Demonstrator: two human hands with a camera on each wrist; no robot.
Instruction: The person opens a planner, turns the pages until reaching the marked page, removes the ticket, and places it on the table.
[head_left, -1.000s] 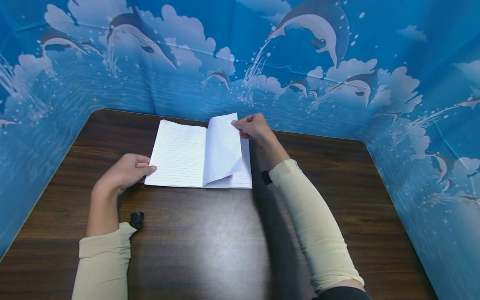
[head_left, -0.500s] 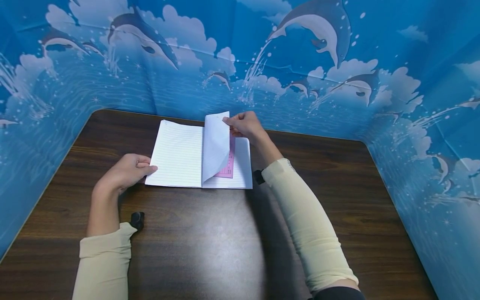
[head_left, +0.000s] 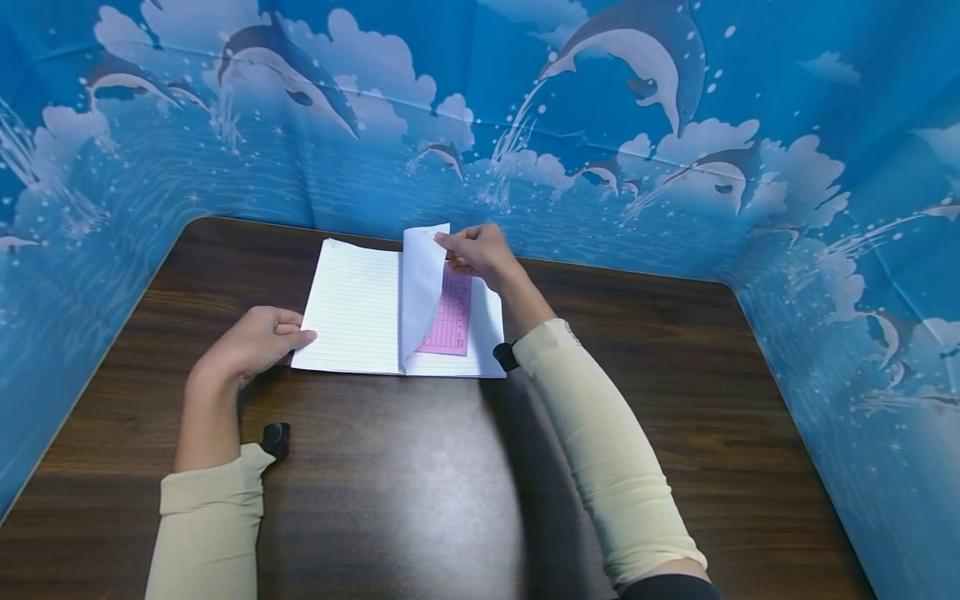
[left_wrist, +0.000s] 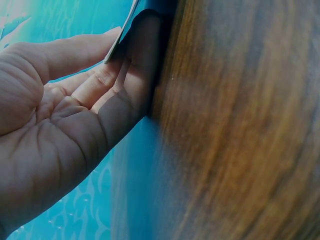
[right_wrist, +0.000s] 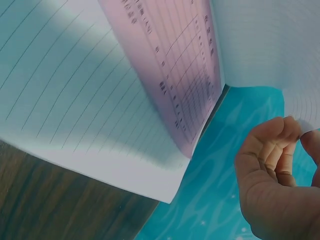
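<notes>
Seemingly, left hand [head_left: 251, 343] grips notebook [head_left: 352, 312] | right hand [head_left: 483, 255] pinches page [head_left: 422, 287] overlapping slip [head_left: 452, 321] | dolphin backdrop [head_left: 525, 108]

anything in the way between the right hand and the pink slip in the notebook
Partly: the lifted page, pinched by the right hand, hides the left part of the pink slip in the head view. Nothing else visible stands between them.

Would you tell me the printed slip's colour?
The printed slip is pink with dark print, clearest in the right wrist view.
</notes>
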